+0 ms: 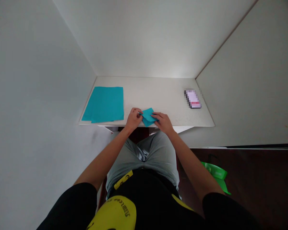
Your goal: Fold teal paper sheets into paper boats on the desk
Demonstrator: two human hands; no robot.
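Observation:
A small piece of folded blue paper (148, 115) is held between my two hands at the front edge of the white table. My left hand (134, 118) pinches its left corner between thumb and fingers. On the other side, my right hand (163, 122) grips the right corner, with its fingers over the top of the paper. The paper has a diamond-like outline, with one flap lying over another. Parts of both side corners are hidden by my fingers.
Large blue sheets (108, 103) lie overlapping on the left of the white table (156, 92). A phone (193, 99), blurred by pixels, lies at the right. Walls enclose the table's back and sides. A green plastic object (216, 172) is on the floor at lower right.

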